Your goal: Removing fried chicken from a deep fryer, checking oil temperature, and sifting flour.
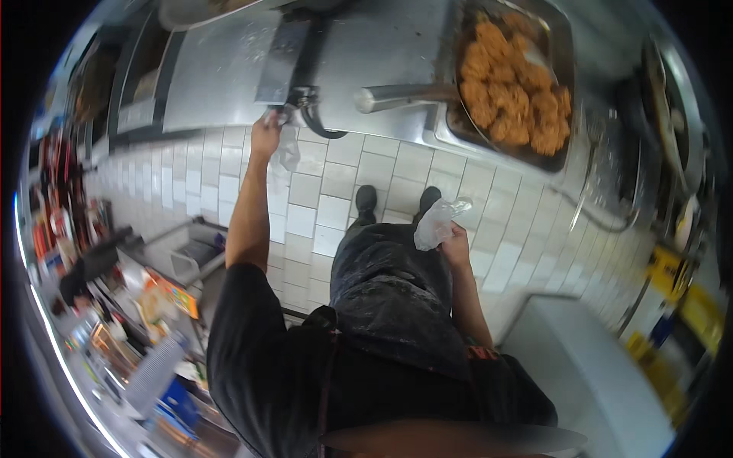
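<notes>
My left hand (265, 137) reaches to the front edge of the steel counter (383, 51). Its fingers pinch a limp, clear plastic glove or bag (287, 150), which hangs over the floor. Just beyond those fingers lies a flat, wide metal piece (276, 71), with black fittings beside it; blur hides whether I touch it. Near my apron (389, 286), my right hand (456, 245) grips a crumpled clear plastic glove or bag (433, 226). Ahead on the right, browned fried pieces, apparently chicken (507, 97), fill a round strainer whose thick metal handle (395, 98) points left.
The strainer rests over a rectangular metal pan (564, 150). A pale appliance or bin (590, 355) stands close on my right. Packages (166, 295) and a grey plastic tub (189, 249) are at left. Tiled floor (320, 212) lies underfoot.
</notes>
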`<state>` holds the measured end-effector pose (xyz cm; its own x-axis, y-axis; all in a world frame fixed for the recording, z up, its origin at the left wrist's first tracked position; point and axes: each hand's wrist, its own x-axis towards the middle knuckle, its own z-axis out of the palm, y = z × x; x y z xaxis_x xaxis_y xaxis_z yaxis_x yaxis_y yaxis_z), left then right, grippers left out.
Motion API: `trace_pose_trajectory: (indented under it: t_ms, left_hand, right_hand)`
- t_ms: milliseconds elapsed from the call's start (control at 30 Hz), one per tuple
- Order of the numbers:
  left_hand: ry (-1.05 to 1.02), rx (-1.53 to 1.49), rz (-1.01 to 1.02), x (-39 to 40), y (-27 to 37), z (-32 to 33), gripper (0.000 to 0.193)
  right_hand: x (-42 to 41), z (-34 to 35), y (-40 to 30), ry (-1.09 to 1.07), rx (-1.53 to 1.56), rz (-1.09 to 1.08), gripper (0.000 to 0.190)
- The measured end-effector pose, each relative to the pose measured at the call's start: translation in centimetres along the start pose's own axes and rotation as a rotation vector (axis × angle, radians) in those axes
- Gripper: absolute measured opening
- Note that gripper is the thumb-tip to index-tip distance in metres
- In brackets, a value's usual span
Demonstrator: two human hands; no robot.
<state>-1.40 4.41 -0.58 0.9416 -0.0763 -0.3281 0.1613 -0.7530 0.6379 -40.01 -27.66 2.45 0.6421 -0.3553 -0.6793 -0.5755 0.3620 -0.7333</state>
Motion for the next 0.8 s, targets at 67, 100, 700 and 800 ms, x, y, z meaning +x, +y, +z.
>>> trace_pose_trajectory:
  t_ms: [67,100,700,800]
  left_hand:
    - [-0.057,-0.391,-0.009,0.1,-1.7,0.7,0.038]
    - [-0.056,-0.814,-0.047,0.6,-2.0,1.0,0.039]
    - [0.052,-0.642,-0.029,-0.8,0.5,1.1,0.038]
    - [-0.206,-1.074,-0.268,0.8,-0.8,1.0,0.04]
  right_hand:
    - [-1.7,0.8,1.6,0.033,0.032,0.046,0.018]
    - [-1.8,1.7,2.2,0.019,0.037,0.046,0.018]
    - [-5.1,-0.8,5.5,0.146,0.114,-0.03,0.017]
    - [-5.4,-1.0,4.9,0.118,0.076,-0.015,0.016]
